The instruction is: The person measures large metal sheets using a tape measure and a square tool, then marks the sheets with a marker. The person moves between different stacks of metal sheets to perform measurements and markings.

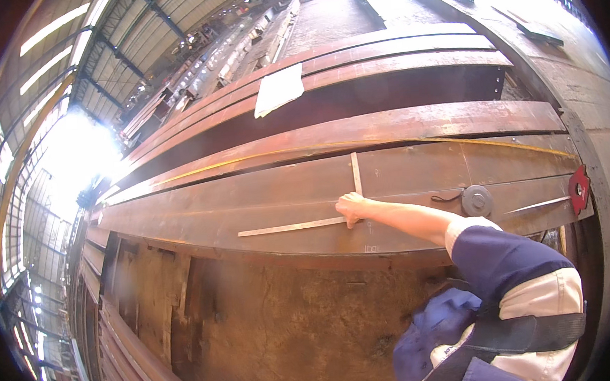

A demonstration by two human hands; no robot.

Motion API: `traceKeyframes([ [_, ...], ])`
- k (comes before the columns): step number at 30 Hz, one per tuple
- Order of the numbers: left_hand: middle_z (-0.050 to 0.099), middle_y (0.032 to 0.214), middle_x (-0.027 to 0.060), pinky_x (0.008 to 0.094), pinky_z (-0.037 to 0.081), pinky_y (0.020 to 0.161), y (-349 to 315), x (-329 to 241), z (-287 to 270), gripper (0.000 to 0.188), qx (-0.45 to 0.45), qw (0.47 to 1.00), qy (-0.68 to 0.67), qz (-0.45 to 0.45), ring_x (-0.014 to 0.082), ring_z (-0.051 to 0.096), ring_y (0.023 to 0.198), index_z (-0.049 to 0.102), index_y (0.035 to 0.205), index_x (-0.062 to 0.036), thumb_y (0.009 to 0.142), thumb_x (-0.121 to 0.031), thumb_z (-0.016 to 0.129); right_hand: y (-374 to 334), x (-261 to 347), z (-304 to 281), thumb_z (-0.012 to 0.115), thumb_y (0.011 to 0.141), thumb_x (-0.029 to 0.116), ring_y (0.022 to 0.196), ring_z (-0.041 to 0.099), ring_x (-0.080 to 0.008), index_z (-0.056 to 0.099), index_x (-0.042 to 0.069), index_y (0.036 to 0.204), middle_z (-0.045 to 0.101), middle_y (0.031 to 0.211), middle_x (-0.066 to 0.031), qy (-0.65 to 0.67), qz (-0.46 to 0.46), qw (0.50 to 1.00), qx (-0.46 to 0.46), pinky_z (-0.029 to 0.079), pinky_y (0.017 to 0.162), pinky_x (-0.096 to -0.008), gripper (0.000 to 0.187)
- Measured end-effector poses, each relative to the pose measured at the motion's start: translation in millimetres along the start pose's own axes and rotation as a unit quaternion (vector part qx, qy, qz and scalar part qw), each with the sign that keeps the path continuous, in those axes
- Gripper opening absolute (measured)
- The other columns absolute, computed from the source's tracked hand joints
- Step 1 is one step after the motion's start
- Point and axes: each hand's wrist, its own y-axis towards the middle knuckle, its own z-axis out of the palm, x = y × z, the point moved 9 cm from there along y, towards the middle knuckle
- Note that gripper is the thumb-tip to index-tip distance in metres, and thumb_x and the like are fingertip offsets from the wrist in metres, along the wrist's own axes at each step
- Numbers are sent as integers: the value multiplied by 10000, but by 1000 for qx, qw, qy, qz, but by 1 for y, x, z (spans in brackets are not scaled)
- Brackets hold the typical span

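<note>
My right hand (351,208) reaches across a flat brown steel beam (284,185), its fingers closed at the corner of an L-shaped steel square (290,228). One leg of the square runs left along the beam; the other points toward the far edge. The corner itself is hidden under the fingers. Small white marks (371,248) show on the steel just below the hand. To the right of the wrist lies a round grey tape case (477,200) with a black strap. My left hand is out of sight.
A yellow measuring tape (302,150) stretches along the beam's far side. A red angular piece with a round centre (580,192) sits at the right end. More steel beams (409,65) lie beyond, with a white sheet (279,90) on them. Brown floor (279,332) shows below.
</note>
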Motion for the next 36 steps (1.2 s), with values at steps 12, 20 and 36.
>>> traceKeyframes([
  [12, 659, 729, 126, 365, 497, 537, 4, 5, 9, 137, 35, 988, -151, 4, 228, 599, 601, 676, 927, 68, 863, -32, 609, 17, -9, -18, 773, 644, 265, 654, 666, -321, 690, -24, 778, 695, 717, -157, 319, -85, 933, 142, 472, 569, -464, 329],
  [20, 669, 754, 129, 362, 501, 537, -9, 10, 38, 129, 62, 987, -147, -29, 227, 614, 610, 680, 930, 64, 870, -28, 613, -71, -129, -47, 688, 620, 202, 742, 673, -391, 681, -23, 777, 676, 755, -236, 152, -102, 983, 1, 510, 651, -488, 275],
  [36, 690, 803, 135, 357, 510, 535, -29, 47, 61, 113, 116, 981, -148, -53, 226, 642, 630, 688, 937, 54, 883, -18, 621, -156, -253, -11, 666, 770, 185, 1055, 649, -420, 692, 18, 989, 662, 1130, -249, 120, 103, 980, -121, 542, 882, -480, 277],
])
